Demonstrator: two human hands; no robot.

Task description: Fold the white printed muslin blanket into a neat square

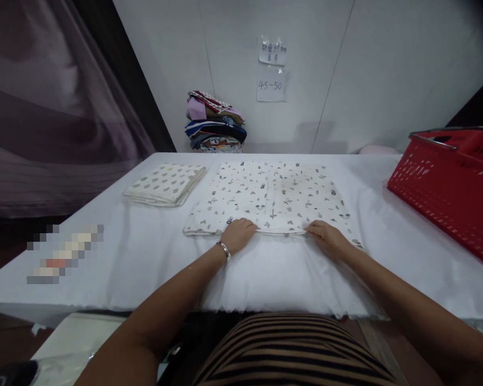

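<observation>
A white cloth with small grey prints [265,193] lies partly folded in the middle of the table, its near edge toward me. Along that edge, my left hand [238,236] grips the cloth left of centre, fingers closed on the fold; a silver bracelet circles the wrist. Farther right, my right hand [326,237] pinches the same near edge. Between the two hands the edge runs nearly straight. To the left, apart from this cloth, rests a neatly folded cream cloth with a grey leaf-like pattern [167,182].
At the right stands a red plastic basket [446,187] with a metal handle. A stack of folded clothes [216,126] sits beyond the far table edge by the wall. Paper signs [271,84] hang on the wall. A blurred-out item [66,254] lies at the left of the white-covered table [153,262].
</observation>
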